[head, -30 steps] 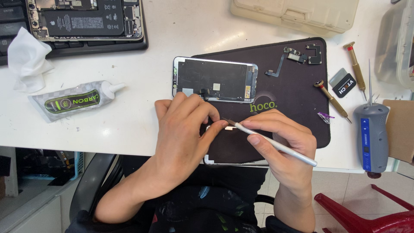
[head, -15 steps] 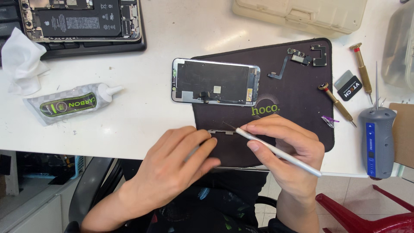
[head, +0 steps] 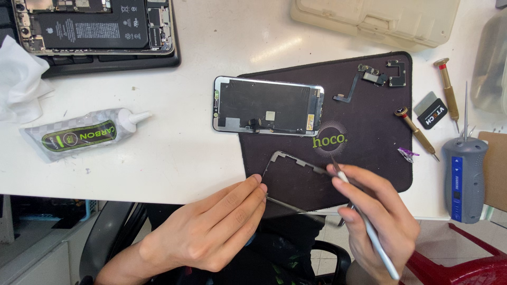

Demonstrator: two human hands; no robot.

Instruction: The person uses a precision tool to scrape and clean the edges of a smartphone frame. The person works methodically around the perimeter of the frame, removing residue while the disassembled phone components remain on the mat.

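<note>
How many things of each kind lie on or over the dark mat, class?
Phone screen panel: 1
Thin metal frame, held by the left hand: 1
Small flex parts: 2
Tweezers in the right hand: 1
Total: 5

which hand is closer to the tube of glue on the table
Left. The left hand is below and to the right of the glue tube; the right hand is much farther right, over the dark mat.

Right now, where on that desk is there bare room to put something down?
Free: the white table between the glue tube and the dark mat, and the strip above the phone screen. Crowded: the mat's right edge, with screwdrivers and the grey tool, and the near edge, where both hands hold a thin frame.
</note>
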